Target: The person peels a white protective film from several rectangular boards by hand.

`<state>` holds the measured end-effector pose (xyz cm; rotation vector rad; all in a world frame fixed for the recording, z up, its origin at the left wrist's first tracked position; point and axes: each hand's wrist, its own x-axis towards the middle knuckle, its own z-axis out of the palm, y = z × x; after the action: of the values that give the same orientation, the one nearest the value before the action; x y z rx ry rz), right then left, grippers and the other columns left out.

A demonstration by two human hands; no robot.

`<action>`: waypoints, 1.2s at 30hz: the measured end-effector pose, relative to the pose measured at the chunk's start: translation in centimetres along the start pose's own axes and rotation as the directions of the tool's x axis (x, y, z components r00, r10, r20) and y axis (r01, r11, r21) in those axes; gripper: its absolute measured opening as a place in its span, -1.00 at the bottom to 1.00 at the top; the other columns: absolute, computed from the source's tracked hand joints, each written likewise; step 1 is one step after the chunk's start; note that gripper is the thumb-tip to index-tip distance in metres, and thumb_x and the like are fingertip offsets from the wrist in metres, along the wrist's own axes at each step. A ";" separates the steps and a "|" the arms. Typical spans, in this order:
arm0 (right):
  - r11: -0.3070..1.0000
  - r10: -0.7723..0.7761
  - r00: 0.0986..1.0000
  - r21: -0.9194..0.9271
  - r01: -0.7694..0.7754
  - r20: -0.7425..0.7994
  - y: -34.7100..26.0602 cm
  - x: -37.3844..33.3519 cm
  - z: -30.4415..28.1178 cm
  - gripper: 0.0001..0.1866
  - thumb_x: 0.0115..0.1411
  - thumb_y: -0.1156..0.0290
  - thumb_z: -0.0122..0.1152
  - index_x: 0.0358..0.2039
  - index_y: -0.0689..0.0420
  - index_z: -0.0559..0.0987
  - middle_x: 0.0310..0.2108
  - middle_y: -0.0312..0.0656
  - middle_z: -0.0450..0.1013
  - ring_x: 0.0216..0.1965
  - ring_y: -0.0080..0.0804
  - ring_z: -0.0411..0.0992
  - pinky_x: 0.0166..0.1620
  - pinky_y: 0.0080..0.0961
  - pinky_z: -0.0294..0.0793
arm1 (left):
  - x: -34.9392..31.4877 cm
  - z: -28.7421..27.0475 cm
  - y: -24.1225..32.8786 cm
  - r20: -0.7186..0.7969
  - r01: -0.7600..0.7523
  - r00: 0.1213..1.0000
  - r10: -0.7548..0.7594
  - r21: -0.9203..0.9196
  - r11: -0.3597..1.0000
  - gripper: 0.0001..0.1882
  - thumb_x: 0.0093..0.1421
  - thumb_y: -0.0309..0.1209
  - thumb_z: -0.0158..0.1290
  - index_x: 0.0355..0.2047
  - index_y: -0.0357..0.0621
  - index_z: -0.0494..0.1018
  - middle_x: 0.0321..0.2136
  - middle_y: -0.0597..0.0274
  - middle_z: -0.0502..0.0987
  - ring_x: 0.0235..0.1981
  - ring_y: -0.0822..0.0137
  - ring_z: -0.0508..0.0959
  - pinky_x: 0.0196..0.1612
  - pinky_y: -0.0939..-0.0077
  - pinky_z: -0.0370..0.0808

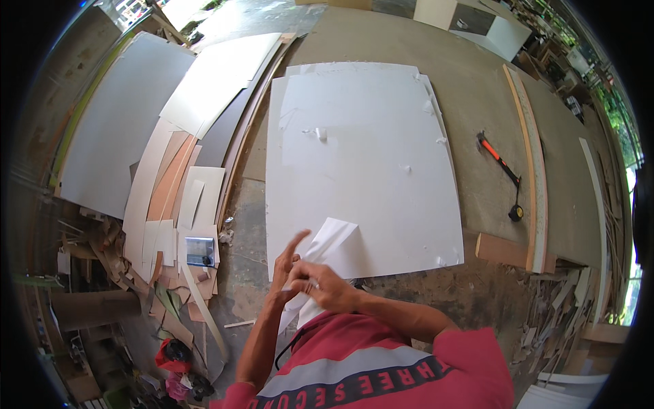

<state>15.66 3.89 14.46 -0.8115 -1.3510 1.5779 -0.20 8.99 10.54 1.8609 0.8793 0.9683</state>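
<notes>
My left hand (pixel 285 266) is raised over the near edge of a stack of large white boards (pixel 361 163), its index finger stretched out and its other fingers curled in. Pressed against it is my right hand (pixel 323 286), fingers bent and closed near the left palm. Whatever is pinched between the hands is hidden. A thin, folded white sheet (pixel 334 242) slants up beside them, passing behind my right hand and down toward my shirt. Its upper corner stands over the board and casts a shadow. I cannot tell which hand, if either, grips it.
A small white roll (pixel 321 134) and white scraps (pixel 407 169) lie on the top board. To the right are a hammer (pixel 499 158), a tape measure (pixel 516 213) and a long wood-edged strip (pixel 526 163). Board offcuts (pixel 202 194) and a blue-topped box (pixel 200 251) are at left.
</notes>
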 end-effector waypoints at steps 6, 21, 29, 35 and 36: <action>0.980 -0.191 0.964 0.092 0.176 0.187 -4.1 -1.0 -0.1 -0.81 0.38 0.36 0.26 -0.24 0.23 0.52 -0.28 -0.16 0.48 -0.18 -0.38 0.45 -0.08 -0.36 0.45 | -4.4 -1.1 0.3 0.127 0.095 0.988 -0.089 -0.042 0.995 -0.60 0.21 -0.16 0.17 -0.60 -0.23 0.51 -0.57 0.18 0.57 -0.48 0.33 0.57 -0.40 0.47 0.45; 0.646 -0.017 0.669 -0.519 -0.560 -0.743 11.9 15.7 -24.8 -0.71 0.28 0.30 0.28 -0.03 0.11 0.64 -0.12 -0.12 0.64 -0.05 -0.17 0.61 0.05 -0.25 0.58 | -30.0 -23.9 3.5 -0.860 0.444 0.494 0.127 0.375 0.814 -0.41 0.44 0.14 -0.15 -0.29 -0.21 0.45 -0.25 0.26 0.47 -0.33 0.36 0.45 -0.21 0.48 0.41; 0.376 -0.157 0.706 -0.703 -0.604 -0.690 12.3 22.6 -25.3 -0.75 0.25 0.27 0.31 -0.11 0.07 0.68 -0.15 -0.15 0.61 -0.07 -0.17 0.60 0.03 -0.21 0.56 | -38.1 -18.9 -2.6 -0.940 0.583 0.338 -0.048 0.169 0.795 -0.69 0.33 -0.26 -0.12 -0.35 -0.24 0.49 -0.44 0.30 0.43 -0.38 0.38 0.44 -0.27 0.45 0.41; 0.395 -0.259 0.624 -0.670 -0.628 -0.738 13.5 23.0 -24.4 -0.90 0.21 0.41 0.23 -0.28 0.05 0.67 -0.24 -0.15 0.55 -0.10 -0.13 0.52 -0.02 -0.11 0.36 | -38.2 -18.2 -2.4 -0.929 0.599 0.368 -0.023 0.218 0.770 -0.67 0.34 -0.23 -0.11 -0.38 -0.22 0.48 -0.46 0.37 0.44 -0.44 0.49 0.42 -0.39 0.57 0.33; 0.409 -0.281 0.605 -0.663 -0.626 -0.745 13.7 22.9 -24.1 -0.90 0.21 0.42 0.22 -0.29 0.05 0.66 -0.23 -0.15 0.55 -0.09 -0.14 0.51 0.00 -0.11 0.32 | -38.4 -18.5 -2.9 -0.942 0.590 0.332 -0.045 0.170 0.789 -0.68 0.34 -0.23 -0.11 -0.38 -0.20 0.49 -0.46 0.39 0.45 -0.43 0.49 0.42 -0.38 0.57 0.34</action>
<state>25.32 34.27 -2.18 -2.1386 -1.3323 0.2202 -34.31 -15.75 3.65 1.2389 2.3102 1.6260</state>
